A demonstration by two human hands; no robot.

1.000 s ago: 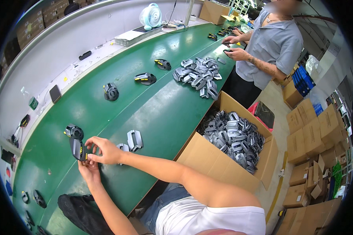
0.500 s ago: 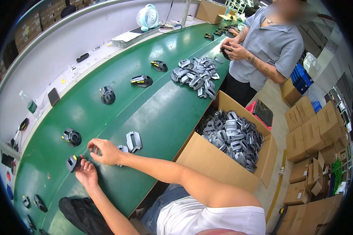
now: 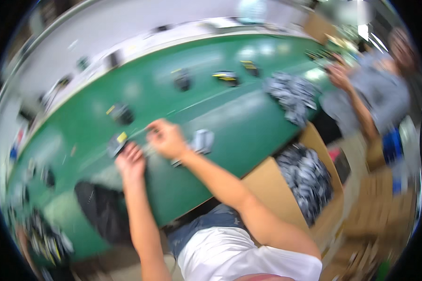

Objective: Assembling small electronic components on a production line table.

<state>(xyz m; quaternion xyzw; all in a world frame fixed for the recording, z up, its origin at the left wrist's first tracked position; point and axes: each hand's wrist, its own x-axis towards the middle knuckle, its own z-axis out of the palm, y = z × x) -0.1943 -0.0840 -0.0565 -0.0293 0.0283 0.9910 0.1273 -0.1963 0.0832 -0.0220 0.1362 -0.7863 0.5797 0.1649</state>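
black part [image 3: 115, 146] in left grip [image 3: 132, 161], inside table [image 3: 248, 129] edges

1. No text, label, brand, number or sign can be read; motion blur covers the head view
2. The dark part [image 3: 114, 148] above the green counter [image 3: 229, 140] bears a yellow patch; any lettering there is too blurred to read
3. The stacked cartons [image 3: 373, 189], well off the counter's near right edge, are smeared too; any print on them is illegible
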